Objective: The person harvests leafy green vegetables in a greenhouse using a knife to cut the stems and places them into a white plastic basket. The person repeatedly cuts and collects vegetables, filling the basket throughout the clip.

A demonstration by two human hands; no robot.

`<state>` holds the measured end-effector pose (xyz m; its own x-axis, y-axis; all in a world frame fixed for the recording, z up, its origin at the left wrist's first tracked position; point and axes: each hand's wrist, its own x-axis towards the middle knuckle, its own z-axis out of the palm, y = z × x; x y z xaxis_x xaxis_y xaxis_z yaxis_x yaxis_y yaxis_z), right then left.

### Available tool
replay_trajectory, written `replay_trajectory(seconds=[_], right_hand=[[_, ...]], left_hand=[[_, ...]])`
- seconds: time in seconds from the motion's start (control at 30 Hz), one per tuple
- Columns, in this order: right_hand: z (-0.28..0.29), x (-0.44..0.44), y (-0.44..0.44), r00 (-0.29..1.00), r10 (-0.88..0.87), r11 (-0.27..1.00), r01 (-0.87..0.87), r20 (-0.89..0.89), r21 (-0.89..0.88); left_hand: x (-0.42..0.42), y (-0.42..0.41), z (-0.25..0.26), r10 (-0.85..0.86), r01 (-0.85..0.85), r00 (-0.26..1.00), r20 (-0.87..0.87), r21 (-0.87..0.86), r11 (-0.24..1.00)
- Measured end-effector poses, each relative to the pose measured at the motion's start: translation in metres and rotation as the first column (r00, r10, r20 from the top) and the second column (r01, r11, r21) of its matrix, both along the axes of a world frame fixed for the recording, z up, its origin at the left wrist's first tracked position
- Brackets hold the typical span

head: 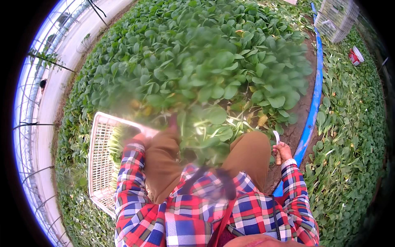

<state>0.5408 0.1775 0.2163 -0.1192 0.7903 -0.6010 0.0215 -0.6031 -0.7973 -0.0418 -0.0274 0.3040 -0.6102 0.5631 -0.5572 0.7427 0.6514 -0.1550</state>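
Observation:
My right hand (285, 150) grips a small knife (276, 136) with a pale blade and a wooden handle, out beside my right knee. The blade points away from me. On the other side, my left hand (137, 139) is blurred at the inner edge of a white plastic crate (92, 163); whether its fingers hold anything is hidden. Pale-stemmed leafy greens (113, 148) are packed along the crate's inside. Between my knees lie cut or loose leaves and stems (213, 129), in front of a dense bed of green leafy vegetables (191, 61).
A flat blue hose (318, 64) runs along the bare soil at my right. Past it, trimmed leaves (345, 129) cover the ground. White crates (336, 18) and a red-and-white bucket (356, 56) are at the far right. A pale path (44, 123) borders the left side.

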Motion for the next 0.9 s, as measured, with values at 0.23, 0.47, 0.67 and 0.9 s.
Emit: replay_trajectory(seconds=[0.23,0.47,0.67,0.9], right_hand=[[-0.021,0.0,0.017,0.959,0.111,0.961,-0.17,0.262,0.216],[-0.046,0.002,0.034,0.971,0.081,0.995,-0.09,0.226,0.032],[-0.08,0.031,0.071,0.937,0.001,1.0,0.005,0.35,-0.017],[-0.121,0.016,0.128,0.913,-0.262,0.958,0.284,0.312,-0.028]], left_hand=[[0.013,0.042,0.009,-0.167,0.152,0.985,-0.05,-0.218,0.964],[0.075,0.109,0.075,-0.353,0.348,0.933,0.072,0.076,0.934],[0.246,0.238,-0.015,-0.659,0.567,0.626,0.417,0.337,0.752],[0.365,0.307,-0.058,-0.726,0.73,0.265,0.635,0.36,0.581]])
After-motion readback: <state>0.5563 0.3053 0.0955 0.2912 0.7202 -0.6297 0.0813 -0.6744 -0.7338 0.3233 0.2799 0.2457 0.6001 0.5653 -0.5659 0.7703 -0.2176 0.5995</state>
